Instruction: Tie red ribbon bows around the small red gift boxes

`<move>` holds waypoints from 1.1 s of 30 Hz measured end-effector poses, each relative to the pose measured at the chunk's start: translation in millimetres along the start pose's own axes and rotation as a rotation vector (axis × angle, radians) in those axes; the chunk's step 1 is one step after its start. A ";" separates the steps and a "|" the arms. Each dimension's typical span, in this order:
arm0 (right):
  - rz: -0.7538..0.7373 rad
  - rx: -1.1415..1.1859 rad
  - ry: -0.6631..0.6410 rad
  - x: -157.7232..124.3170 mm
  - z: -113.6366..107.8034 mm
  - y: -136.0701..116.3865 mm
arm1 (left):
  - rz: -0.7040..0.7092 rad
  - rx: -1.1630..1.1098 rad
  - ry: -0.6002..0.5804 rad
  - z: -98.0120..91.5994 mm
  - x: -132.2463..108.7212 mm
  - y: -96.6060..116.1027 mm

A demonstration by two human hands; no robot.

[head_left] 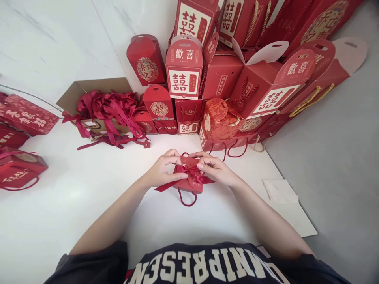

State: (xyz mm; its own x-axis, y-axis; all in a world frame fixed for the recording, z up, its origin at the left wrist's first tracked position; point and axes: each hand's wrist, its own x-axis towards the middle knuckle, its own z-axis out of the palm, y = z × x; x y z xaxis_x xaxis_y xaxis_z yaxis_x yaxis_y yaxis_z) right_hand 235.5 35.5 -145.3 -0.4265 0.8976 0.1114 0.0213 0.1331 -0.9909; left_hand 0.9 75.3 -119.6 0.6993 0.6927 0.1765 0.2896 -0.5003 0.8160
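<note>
A small red gift box (192,186) with dark red cord handles stands on the white table in front of me. Across its top runs a dark red satin ribbon (169,185), gathered into a bow or knot in the middle. My left hand (166,169) is at the box's left side, thumb and bent fingers pinching the ribbon. From the right, my right hand (216,167) reaches over the top, with thumb and fingertips closed on the ribbon near the knot. The fingers partly hide the knot.
An open cardboard box (97,83) heaped with red ribbons (108,108) stands at the back left. Stacked red gift boxes (185,71) line the back and right. More red boxes (22,167) sit at the far left. A white tissue (280,191) lies near the table's right edge.
</note>
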 end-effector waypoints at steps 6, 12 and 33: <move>0.010 -0.021 0.006 0.3 0.4 1.8 | -0.016 0.062 0.003 0.6 -0.2 2.0; -0.012 -0.016 0.014 -0.2 -1.4 3.2 | -0.020 -0.076 0.010 3.5 -0.1 -7.4; -0.005 -0.004 0.001 0.6 -5.1 2.9 | -0.375 -0.610 -0.213 -6.7 -3.7 -22.1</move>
State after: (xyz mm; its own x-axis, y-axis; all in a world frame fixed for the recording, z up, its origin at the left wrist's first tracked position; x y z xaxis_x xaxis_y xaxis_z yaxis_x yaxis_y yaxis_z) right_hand 240.0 38.6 -147.8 -0.4253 0.8975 0.1166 0.0228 0.1394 -0.9900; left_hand -12.4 87.3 -134.6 0.7543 0.6137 -0.2334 0.1628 0.1695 0.9720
